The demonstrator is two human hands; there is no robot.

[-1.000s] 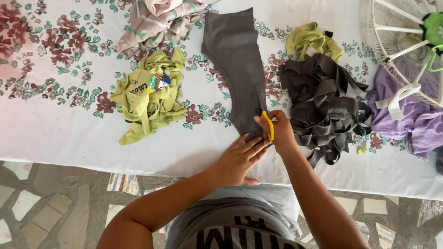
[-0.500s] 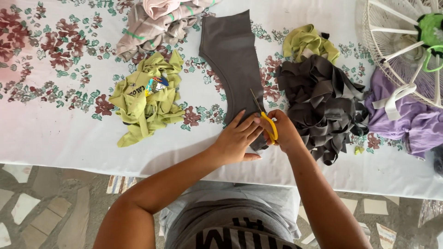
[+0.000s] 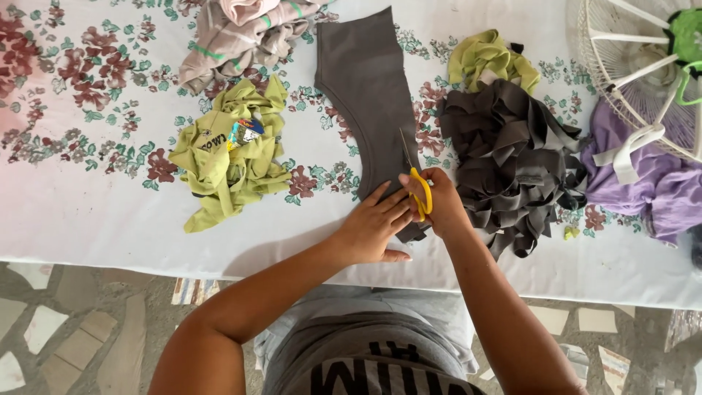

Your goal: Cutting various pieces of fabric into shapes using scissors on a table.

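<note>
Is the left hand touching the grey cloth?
Touching. In the head view, the left hand lies flat with its fingers pressed onto the near end of the grey cloth, beside the yellow-handled scissors.

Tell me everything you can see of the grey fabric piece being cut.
The grey fabric piece is a plain dark grey, knit-looking panel lying flat on the floral tablecloth. Its left edge curves inward; it widens toward the far end. The left hand presses its near end flat, while the right hand works yellow-handled scissors into it, blades pointing away along the right side.
</note>
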